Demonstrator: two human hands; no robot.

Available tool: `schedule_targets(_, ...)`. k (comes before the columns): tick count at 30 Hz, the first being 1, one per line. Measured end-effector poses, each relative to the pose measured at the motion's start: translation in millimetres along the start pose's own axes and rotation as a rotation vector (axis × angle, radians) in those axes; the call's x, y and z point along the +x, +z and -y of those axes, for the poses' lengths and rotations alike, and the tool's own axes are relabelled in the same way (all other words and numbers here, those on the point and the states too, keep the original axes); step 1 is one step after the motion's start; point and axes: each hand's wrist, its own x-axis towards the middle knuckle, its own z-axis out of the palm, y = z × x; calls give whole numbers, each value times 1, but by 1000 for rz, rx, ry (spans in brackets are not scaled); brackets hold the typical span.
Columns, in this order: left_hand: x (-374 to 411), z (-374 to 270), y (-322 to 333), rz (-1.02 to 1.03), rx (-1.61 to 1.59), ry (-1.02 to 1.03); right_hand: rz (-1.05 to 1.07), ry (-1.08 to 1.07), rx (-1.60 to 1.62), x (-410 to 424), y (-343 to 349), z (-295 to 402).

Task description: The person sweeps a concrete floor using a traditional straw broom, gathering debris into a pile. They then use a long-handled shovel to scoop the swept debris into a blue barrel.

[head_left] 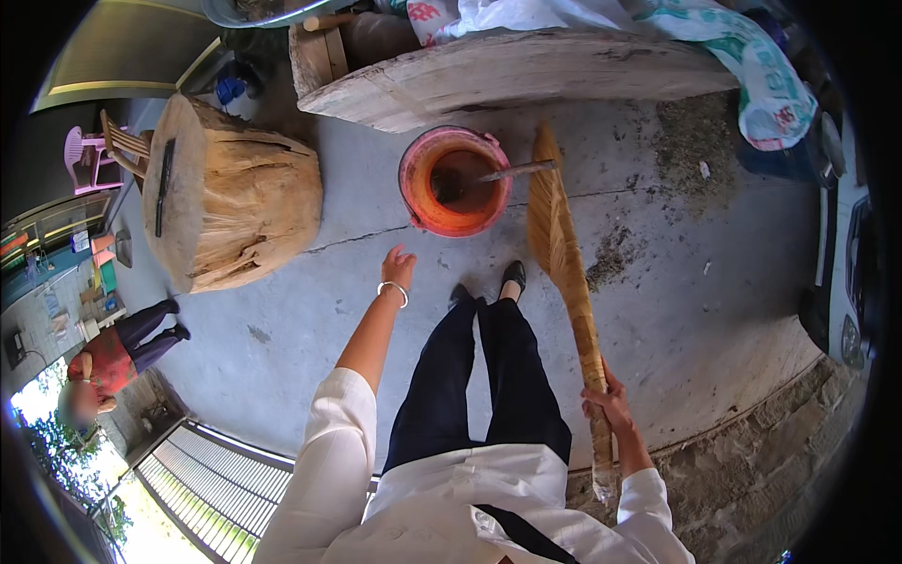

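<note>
My right hand (612,403) grips the wrapped handle of a long straw-coloured broom (578,310), close to the handle's lower end in the view. The broom's bristle head points away from me, its tip near the floor beside a red-orange bucket (409,169). A stick (521,170) leans out over the bucket's right rim; inside is dark material that I cannot make out. My left hand (399,266), with a silver bangle on the wrist, hangs in the air short of the bucket. It holds nothing, its fingers loosely bent and partly apart.
A large wooden stump (261,201) bears a dark flat bar (165,187). Beyond the bucket lies a long timber slab (507,77) with plastic bags (775,106) behind. Debris (616,257) litters the concrete at right. A vehicle (849,282) edges the right; another person (113,359) stands far left.
</note>
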Motion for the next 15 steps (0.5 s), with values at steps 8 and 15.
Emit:
schedule_targets(8, 109, -9, 26, -77, -45, 32, 72, 134, -13, 39, -69, -20)
schedule_targets(15, 217, -25, 51, -182, 141, 81, 29, 216, 66, 63, -102, -40)
